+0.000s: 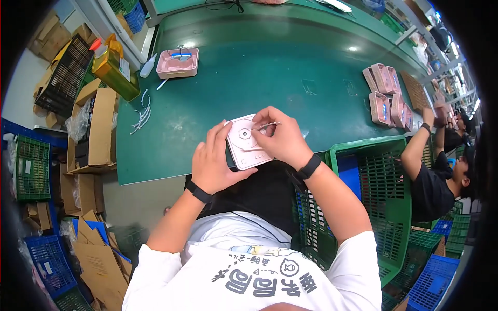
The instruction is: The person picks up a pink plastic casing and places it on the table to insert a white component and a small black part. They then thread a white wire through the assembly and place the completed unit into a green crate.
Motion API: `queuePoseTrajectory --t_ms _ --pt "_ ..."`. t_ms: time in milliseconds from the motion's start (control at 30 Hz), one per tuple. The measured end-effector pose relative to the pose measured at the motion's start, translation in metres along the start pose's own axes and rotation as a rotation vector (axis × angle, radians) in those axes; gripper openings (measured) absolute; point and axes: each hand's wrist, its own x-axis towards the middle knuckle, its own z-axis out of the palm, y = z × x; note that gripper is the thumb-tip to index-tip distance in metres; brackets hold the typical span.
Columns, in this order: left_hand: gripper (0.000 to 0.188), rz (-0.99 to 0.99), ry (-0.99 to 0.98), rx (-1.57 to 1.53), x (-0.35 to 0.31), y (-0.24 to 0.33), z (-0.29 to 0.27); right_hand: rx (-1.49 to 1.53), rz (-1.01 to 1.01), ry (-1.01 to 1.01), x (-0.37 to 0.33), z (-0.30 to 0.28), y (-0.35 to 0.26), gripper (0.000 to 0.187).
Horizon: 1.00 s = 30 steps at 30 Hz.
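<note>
White shirt (pixel 218 264); left fingers (pixel 211 139) hold pink casing (pixel 239 149); right fingers (pixel 271 112) pinch twisted strand (pixel 270 124); carton (pixel 104 123) holds clear plastic (pixel 78 127)

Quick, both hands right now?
Left hand: closed around the left side of the pink case.
Right hand: closed, pinching a thin pale strand.

The pale pink case (pixel 249 144) in front of me is squarish with rounded corners, face up and turned slightly askew; a ring with a dark middle sits on its upper part, small round marks lie lower down; my left hand (pixel 212 159) holds its left side and lower edge; my right hand (pixel 282 137) pinches a thin pale strand (pixel 267 125), its left end near the ring
</note>
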Motion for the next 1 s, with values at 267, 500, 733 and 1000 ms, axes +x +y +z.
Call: queuePoseTrajectory --t_ms 267,500,733,1000 --pt "0.096 0.030 -0.029 0.034 0.014 0.013 -0.019 -0.071 -0.010 -0.047 0.001 -0.008 0.001 0.034" --pt "0.031 0.012 0.059 -0.250 0.052 0.000 0.009 -0.063 -0.029 -0.068 -0.002 -0.008 -0.006 0.039" --pt "0.018 -0.032 0.028 -0.478 0.065 -0.018 0.018 -0.065 -0.068 0.023 -0.005 0.005 -0.007 0.040" --pt "0.018 -0.033 -0.015 -0.362 0.068 -0.024 -0.009 -0.115 -0.100 -0.006 -0.001 0.008 -0.001 0.033"
